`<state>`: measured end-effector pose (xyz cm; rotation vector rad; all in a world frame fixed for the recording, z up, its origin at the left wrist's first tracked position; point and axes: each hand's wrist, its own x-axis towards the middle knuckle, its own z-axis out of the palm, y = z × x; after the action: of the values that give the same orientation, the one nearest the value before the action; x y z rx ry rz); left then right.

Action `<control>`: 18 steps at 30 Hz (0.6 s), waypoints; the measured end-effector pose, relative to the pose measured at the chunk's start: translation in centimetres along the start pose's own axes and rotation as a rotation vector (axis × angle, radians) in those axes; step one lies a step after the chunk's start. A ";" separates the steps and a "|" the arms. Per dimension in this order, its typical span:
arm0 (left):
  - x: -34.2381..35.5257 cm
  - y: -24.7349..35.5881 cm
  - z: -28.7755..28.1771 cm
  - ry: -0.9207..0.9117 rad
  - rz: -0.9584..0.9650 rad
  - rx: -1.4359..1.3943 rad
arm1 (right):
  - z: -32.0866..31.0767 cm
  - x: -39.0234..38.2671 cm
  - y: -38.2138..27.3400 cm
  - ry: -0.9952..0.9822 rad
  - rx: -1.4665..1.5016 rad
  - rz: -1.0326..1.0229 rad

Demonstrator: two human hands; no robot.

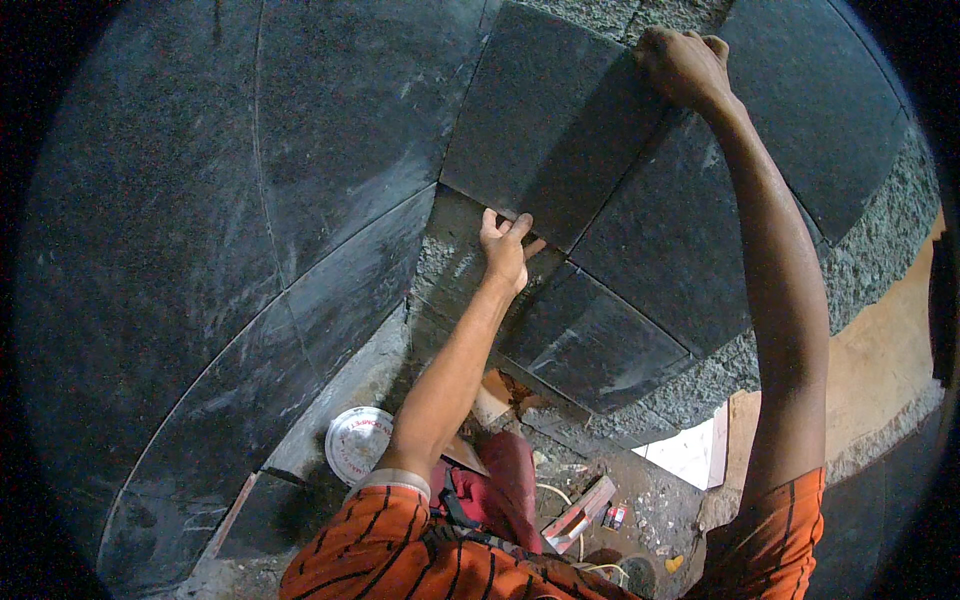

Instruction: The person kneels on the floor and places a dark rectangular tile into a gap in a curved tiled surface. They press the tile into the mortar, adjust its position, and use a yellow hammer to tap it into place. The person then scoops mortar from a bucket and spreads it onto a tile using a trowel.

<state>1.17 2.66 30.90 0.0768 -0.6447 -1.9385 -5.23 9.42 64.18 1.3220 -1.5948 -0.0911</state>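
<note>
A large dark grey tile (555, 120) lies against the wall at upper centre, with a gap of grey mortar below its lower edge. My left hand (506, 255) reaches up to that lower edge, its fingers curled and gripping there. My right hand (686, 68) is closed at the tile's upper right corner, by the rough mortar (680, 14) above; its fingertips are hidden, so I cannot tell what they hold. My right arm casts a shadow across the tile. More dark tiles (665, 235) adjoin it on the right, and a small cut tile (605, 335) sits lower down.
Large dark tiles (350, 120) cover the wall on the left. A round white lid or bucket (360, 445) stands below my left forearm. Debris and a wooden-handled tool (580, 513) lie on the floor. A white panel (688, 452) stands at lower right, near bare tan wall (865, 345).
</note>
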 end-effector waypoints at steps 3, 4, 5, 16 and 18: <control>-0.2 0.3 0.4 0.016 0.000 -0.004 | 0.2 0.1 0.2 -0.021 -0.009 0.009; -0.3 0.4 0.3 0.023 -0.001 -0.006 | 0.3 0.2 0.2 -0.034 -0.012 0.017; -0.4 0.5 0.3 0.011 0.001 -0.012 | 0.3 0.2 0.2 -0.034 -0.013 0.015; -0.3 0.4 0.3 0.015 0.016 0.010 | -0.2 -0.4 -0.2 -0.030 -0.013 0.027; -0.2 0.5 0.3 0.044 0.001 0.017 | 0.0 -0.3 -0.2 -0.013 -0.013 0.034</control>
<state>1.54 2.79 31.29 0.1295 -0.6323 -1.9251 -5.10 9.53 63.87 1.2863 -1.6243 -0.0898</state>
